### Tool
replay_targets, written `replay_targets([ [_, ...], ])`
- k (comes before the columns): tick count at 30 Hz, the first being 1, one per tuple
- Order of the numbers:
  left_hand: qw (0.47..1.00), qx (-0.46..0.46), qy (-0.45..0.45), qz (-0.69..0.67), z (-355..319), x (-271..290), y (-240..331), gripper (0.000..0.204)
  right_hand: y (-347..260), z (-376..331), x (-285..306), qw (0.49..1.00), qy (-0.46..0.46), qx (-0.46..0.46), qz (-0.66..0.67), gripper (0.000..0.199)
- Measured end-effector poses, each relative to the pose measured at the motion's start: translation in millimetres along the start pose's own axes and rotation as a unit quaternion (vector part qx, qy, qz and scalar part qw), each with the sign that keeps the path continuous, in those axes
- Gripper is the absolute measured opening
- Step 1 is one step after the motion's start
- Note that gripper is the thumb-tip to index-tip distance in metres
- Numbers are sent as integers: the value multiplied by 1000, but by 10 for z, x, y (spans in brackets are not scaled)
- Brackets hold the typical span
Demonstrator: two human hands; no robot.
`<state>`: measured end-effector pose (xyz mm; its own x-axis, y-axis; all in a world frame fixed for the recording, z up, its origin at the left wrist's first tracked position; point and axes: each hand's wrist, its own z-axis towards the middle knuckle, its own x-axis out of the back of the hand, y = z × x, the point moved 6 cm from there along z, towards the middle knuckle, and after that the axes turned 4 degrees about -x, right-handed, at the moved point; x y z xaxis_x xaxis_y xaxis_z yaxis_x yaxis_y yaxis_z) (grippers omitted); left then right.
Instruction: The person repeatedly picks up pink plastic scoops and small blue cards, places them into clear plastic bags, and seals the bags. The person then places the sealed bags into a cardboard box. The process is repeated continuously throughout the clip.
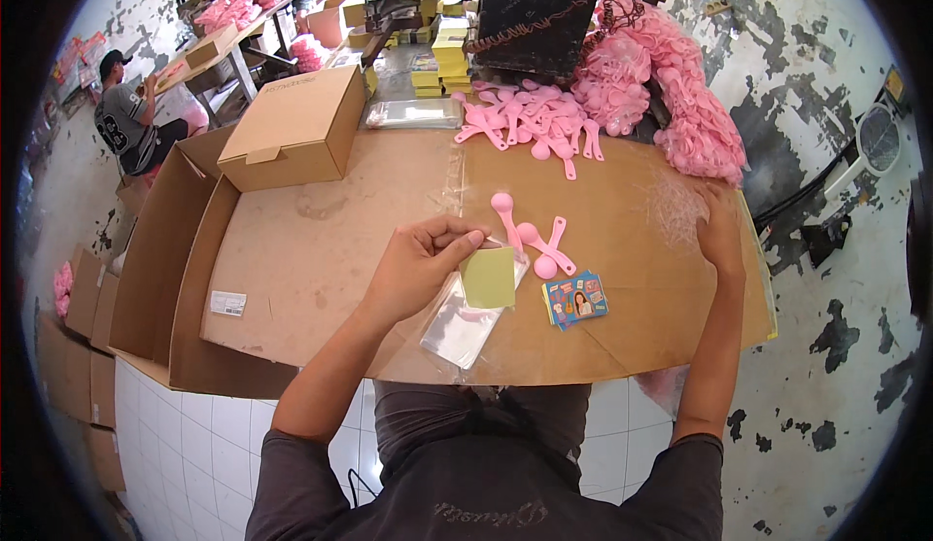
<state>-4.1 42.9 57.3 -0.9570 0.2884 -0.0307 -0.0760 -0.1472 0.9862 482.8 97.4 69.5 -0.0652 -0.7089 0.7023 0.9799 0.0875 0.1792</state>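
My left hand is closed, thumb and forefinger pinching the upper edge of a small transparent plastic bag. A plain yellow-green card shows at that bag, below the fingertips; whether it lies inside is hard to tell. Beneath it rests a stack of transparent bags. Beside the card lie pink plastic scoops, some crossing each other. A small pile of colourful printed cards sits to their right. My right hand is at the right edge of the table, fingers stretched over loose transparent plastic scraps.
A heap of pink scoops and bulging bags of them fill the far right. A closed cardboard box, plastic packets and yellow card stacks stand far left and centre. An open carton borders the left; a person sits beyond.
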Motion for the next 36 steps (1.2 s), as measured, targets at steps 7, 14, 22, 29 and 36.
replay_targets([
  [7,998,36,-29,-52,78,-135,-39,28,-919,232,433,889,-197,-170,378,24],
  [14,999,-1,-29,-37,90,-268,19,32,-2522,281,871,770,-215,28,600,37],
  [22,999,15,-8,-40,53,-225,42,35,-2752,219,621,602,-333,-64,723,36],
  [29,998,-35,-16,59,22,-221,73,39,-2736,189,554,604,-344,-92,713,24],
  [36,995,-12,-40,-95,10,-228,26,40,-2613,200,610,591,-361,-153,705,21],
])
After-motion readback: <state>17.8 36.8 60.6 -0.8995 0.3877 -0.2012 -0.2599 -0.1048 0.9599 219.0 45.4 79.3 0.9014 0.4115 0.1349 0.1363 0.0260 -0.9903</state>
